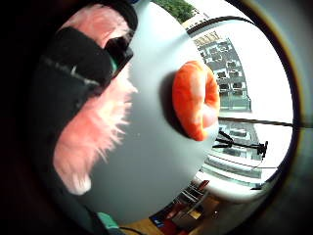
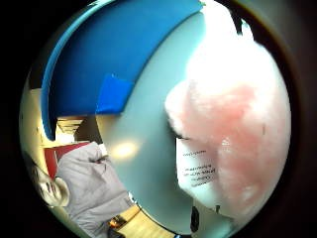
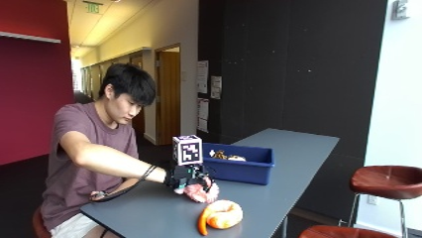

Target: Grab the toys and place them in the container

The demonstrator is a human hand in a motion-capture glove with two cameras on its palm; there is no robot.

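One blue bin (image 3: pixel 238 167) stands on the grey table (image 3: pixel 290 163) just beyond the gloved right hand (image 3: pixel 186 179), and at least two small toys (image 3: pixel 224 156) show above its rim; what they are cannot be told. The person's right arm reaches forward and down from the shoulder, forearm low over the table's near end, with the hand close to the tabletop in front of the bin's near wall. The hand's fingers are curled round a pink plush toy (image 3: pixel 200 191), which bulges out below and beside the glove. In the little-finger palm view, a black-gloved finger (image 1: pixel 80 61) wraps across the pink fur. In the thumb-side view, the plush fills the space next to the palm, a white label (image 2: pixel 198 171) hanging from it. An orange ring-shaped toy (image 3: pixel 221 216) lies on the table near the hand, on the side away from the bin, apart from the plush.
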